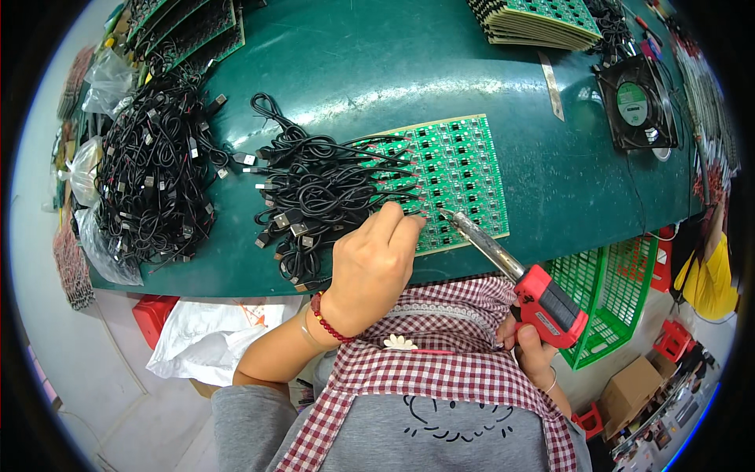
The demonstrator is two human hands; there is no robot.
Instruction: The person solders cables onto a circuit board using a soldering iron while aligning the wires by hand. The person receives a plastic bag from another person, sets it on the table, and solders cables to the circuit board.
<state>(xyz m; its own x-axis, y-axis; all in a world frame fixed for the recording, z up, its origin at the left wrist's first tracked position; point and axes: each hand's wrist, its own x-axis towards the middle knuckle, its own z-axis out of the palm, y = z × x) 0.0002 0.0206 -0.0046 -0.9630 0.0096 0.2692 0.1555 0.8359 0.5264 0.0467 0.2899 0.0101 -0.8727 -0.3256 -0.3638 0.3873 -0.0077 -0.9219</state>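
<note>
A green circuit board panel (472,169) lies on the table in front of me, its rows of small black parts showing. Black USB cables (314,169) spread in a heap over its left side, their thin red wire ends reaching the middle of the board. My left hand (373,259) is closed in a pinch at a cable's wire end, low on the board; the fingers partly hide it. My right hand (535,350) grips the red handle of a soldering iron (491,250). Its metal tip touches or nearly touches the board just right of my left fingertips.
A bigger pile of black USB cables (157,169) sits at the left. Stacked circuit boards (539,23) stand at the far right, more boards (193,35) at the far left. A metal strip (551,86) and a fan (638,104) lie right. A green basket (605,303) stands below the table edge.
</note>
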